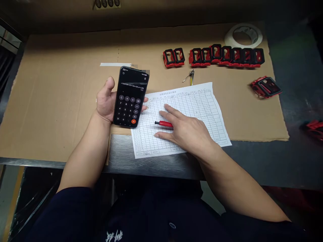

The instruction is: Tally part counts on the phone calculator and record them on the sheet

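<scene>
My left hand [106,101] grips a black smartphone [129,97] from behind, with fingertips showing past its right edge. A calculator app with a long sum is on its screen. My right hand [189,131] lies over a printed form [217,124], its fingers spread and its thumb apart. From beneath that hand, between thumb and forefinger, a red pen [164,123] with a black end points left. Its other end is hidden under the palm. The form is a gridded table with some handwriting, and the phone covers its upper left corner.
Red-and-black watch-case-like frames [225,55] stand in a row at the back right, with another piece [266,86] nearer. Behind them lies a tape roll [244,35]. A small metal tool [191,78] sits above the form. Cardboard [63,101] covers much of the metal table [121,158].
</scene>
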Demonstrator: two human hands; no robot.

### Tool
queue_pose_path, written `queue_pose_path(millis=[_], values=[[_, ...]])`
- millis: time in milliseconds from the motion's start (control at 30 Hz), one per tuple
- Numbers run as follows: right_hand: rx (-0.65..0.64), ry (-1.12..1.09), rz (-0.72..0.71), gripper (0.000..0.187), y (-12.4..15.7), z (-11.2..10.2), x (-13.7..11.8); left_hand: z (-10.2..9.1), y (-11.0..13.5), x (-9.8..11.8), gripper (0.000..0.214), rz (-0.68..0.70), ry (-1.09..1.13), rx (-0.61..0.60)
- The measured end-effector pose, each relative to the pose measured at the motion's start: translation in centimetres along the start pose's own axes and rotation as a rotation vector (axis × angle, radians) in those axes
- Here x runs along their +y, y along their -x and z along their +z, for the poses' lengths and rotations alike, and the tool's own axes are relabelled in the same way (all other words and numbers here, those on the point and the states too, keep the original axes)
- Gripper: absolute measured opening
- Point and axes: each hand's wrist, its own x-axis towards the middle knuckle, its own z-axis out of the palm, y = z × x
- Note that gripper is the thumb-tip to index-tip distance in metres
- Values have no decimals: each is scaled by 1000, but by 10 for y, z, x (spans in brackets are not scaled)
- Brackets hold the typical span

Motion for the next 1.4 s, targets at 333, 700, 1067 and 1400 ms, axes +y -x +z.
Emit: queue_pose_path(millis=[333, 700, 1067, 1400], values=[[3, 9, 34, 74, 0, 2, -2, 6, 3, 5, 113, -31, -37, 47], [95, 8, 60, 67, 2, 7, -8, 12, 4, 6, 113, -39, -61, 65], [294, -48, -32, 46, 7, 13, -10, 6, 3, 3, 107, -24, -57, 47], [173, -25, -27, 42, 6, 8, -12, 4, 2, 1, 98, 6, -32, 19]])
